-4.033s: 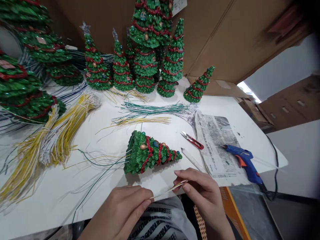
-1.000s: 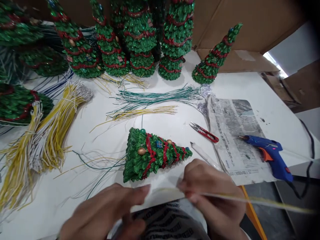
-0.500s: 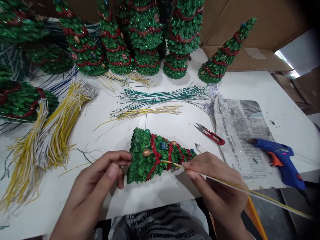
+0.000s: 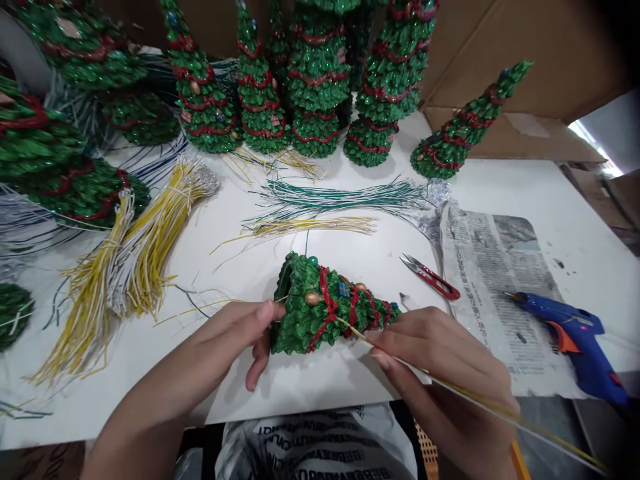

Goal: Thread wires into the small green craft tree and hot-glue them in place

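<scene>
A small green Christmas tree ornament (image 4: 325,310) with red garland and gold beads lies on its side on the white table, its hollow base towards my left. My left hand (image 4: 215,347) grips the tree at that base, with the fingers around its edge. My right hand (image 4: 430,360) pinches a long yellow wire (image 4: 480,403) between thumb and fingers. The wire's tip touches the tree's upper side near the red garland, and its other end runs off to the lower right.
Red-handled thread snips (image 4: 430,277) lie next to a sheet of newspaper (image 4: 493,283) with a blue glue gun (image 4: 570,340) on it. Several finished trees (image 4: 260,100) stand behind bundles of yellow and white wire (image 4: 145,260) and green wire (image 4: 340,199).
My left hand has moved onto the tree and taken hold of its base. My right hand has brought the yellow wire's tip to the tree. The camera view has shifted slightly.
</scene>
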A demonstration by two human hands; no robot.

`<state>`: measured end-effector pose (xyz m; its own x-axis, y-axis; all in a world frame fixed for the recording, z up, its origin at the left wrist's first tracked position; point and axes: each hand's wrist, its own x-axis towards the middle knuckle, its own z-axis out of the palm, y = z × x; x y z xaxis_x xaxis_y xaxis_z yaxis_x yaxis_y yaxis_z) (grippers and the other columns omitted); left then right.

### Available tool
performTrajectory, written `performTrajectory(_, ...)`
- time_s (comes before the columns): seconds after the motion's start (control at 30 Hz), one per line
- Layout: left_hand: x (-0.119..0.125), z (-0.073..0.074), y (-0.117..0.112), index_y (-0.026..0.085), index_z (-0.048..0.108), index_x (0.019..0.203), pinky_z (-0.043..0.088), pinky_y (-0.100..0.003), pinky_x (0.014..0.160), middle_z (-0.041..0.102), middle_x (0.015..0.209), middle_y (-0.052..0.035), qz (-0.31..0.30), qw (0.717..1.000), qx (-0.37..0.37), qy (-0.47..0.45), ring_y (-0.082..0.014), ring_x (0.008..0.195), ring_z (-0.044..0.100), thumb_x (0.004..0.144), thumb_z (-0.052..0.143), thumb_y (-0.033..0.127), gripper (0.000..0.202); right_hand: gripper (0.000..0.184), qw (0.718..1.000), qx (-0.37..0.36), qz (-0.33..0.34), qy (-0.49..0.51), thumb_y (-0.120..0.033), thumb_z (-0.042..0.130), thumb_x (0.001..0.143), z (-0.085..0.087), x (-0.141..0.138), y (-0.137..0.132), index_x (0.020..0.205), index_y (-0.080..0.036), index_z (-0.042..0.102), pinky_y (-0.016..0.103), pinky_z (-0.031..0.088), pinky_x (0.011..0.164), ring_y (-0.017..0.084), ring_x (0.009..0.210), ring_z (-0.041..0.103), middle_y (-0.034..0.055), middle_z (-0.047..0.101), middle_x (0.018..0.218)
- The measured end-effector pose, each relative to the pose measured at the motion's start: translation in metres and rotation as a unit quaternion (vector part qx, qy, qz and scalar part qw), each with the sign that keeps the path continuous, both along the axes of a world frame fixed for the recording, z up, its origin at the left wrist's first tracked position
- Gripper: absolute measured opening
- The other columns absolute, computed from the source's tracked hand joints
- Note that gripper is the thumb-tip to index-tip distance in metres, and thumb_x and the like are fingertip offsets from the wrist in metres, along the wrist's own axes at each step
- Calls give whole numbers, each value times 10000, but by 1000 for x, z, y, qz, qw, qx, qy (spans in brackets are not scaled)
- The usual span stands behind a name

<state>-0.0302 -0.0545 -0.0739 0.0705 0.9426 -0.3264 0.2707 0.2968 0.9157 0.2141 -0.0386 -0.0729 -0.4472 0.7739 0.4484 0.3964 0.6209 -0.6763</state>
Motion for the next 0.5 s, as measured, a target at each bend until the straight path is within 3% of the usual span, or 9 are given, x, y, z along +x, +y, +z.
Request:
performTrajectory(0.07,-2,1,1,158,641,650,396,-224,452,516,437,12,-49,994,-69,-72,-94,394,450,904,433,599,550,292,1000,-3,5,-9,-36,616,829,0,0,2,1049,-226,642,309,500,686,153,791,617,11,697,841)
performTrajectory(0.13,-5,2,2,165,616,669,305,-196,396,464,420,36,-52,984,-118,-125,-66,366,381,875,462,640,539,286,1000,-5,12,-15,-43,627,831,-2,-2,4,1048,-229,637,310,500,700,156,810,616,13,699,859)
performTrajectory(0.27,-8,2,3,176,671,929,248,-176,395,461,434,71,-63,964,-185,-182,-38,330,362,812,564,651,501,201,1000,-22,4,-10,-83,640,852,-8,-7,10,979,-238,653,289,493,688,140,796,617,-3,705,847)
performTrajectory(0.37,-8,1,4,180,674,1092,306,-192,432,468,409,81,-67,959,-193,-196,-54,313,412,785,613,632,550,154,998,-43,-29,33,-108,646,852,-15,-11,11,937,-236,654,277,492,650,135,755,623,-7,694,809)
performTrajectory(0.5,-9,0,6,196,700,1081,309,-189,428,501,432,72,-76,956,-184,-215,-54,307,434,767,644,621,532,130,993,-52,-57,95,-110,673,827,-24,-14,11,862,-230,637,274,486,643,132,728,607,-9,650,769)
